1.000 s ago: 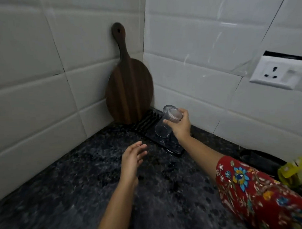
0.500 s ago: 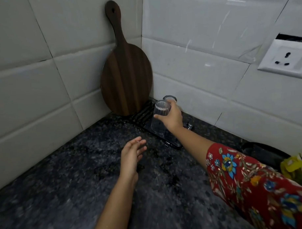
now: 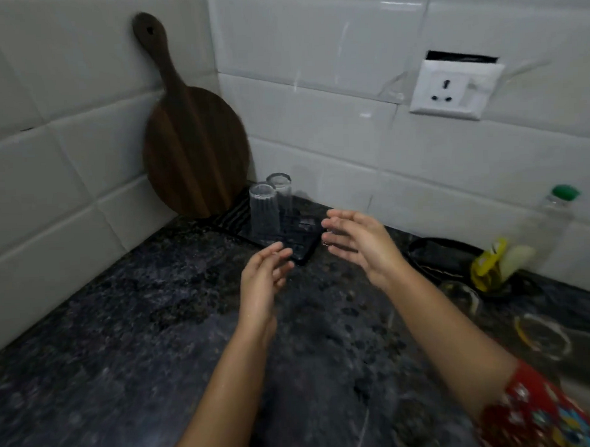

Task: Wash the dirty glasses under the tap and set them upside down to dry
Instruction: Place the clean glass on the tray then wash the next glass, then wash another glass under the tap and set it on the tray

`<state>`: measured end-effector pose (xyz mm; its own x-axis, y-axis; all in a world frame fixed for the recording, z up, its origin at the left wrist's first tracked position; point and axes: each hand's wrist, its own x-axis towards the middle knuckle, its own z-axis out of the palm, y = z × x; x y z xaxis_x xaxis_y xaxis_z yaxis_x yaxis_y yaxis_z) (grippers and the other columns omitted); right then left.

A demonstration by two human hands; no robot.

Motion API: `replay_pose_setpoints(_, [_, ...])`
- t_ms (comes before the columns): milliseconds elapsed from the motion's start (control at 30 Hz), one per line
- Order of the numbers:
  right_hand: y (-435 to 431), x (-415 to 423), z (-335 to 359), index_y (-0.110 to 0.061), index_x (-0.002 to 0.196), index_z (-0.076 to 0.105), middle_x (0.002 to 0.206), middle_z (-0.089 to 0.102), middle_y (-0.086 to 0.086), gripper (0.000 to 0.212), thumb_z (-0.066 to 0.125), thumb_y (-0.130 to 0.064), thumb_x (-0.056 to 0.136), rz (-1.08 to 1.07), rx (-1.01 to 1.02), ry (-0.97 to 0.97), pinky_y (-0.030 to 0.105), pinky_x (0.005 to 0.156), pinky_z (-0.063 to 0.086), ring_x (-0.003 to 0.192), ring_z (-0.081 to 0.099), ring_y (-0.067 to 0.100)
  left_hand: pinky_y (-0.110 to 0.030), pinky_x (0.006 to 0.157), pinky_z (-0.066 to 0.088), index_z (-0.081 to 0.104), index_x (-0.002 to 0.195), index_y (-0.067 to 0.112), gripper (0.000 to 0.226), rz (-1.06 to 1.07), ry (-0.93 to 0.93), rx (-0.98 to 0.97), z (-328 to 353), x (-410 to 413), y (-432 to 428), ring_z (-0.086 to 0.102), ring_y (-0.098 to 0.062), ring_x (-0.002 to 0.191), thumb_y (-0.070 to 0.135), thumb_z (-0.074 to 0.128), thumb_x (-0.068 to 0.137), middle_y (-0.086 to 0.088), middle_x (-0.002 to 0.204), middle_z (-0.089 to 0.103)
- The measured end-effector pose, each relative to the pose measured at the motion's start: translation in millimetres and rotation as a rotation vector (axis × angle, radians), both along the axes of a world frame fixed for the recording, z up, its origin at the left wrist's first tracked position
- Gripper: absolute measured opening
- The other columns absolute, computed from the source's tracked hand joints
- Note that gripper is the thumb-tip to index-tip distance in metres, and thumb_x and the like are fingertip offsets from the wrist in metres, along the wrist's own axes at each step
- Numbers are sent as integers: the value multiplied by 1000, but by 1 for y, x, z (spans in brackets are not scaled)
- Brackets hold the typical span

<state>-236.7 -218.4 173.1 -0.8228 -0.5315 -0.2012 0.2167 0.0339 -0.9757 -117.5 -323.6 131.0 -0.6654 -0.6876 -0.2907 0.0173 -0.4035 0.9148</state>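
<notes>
Two clear glasses stand upside down on a black ridged drying mat (image 3: 289, 243) in the counter's back corner: a nearer glass (image 3: 264, 211) and a farther glass (image 3: 282, 193) right behind it. My right hand (image 3: 358, 243) hovers to the right of the mat, fingers straight, holding nothing. My left hand (image 3: 264, 279) floats just in front of the mat, fingers relaxed and empty. Neither hand touches a glass. At the right edge two more clear glasses (image 3: 541, 336) stand on the counter, blurred.
A round wooden cutting board (image 3: 194, 150) leans in the tiled corner behind the mat. On the right are a dark dish (image 3: 442, 255), a yellow object (image 3: 489, 265) and a clear bottle with a green cap (image 3: 551, 221). A wall socket (image 3: 456, 90) sits above. The dark speckled counter (image 3: 123, 329) looks wet.
My right hand set the glass upside down on the mat beside the other one, let go and drew back to the right. My left hand stayed open near the mat.
</notes>
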Motion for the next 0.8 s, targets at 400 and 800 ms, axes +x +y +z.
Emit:
replay_pose_setpoints(400, [253,58,-48,-20,96,65,87,72,-2,11,55,-16,94,-227,272,29,19,67,47,72,65,8,-24,73,46,66,106,18,20,-567,-61,74,-15,-12,199,67,-11,78,14,48,99,8,86,76])
replay_pose_setpoints(800, [288,3,-136,-20,124,43,118,53,-5,75,87,-17,63,-507,468,144,31,97,41,112,50,13,-30,85,47,68,105,22,22,-616,-195,12,-36,-9,228,70,-12,88,20,47,100,5,98,76])
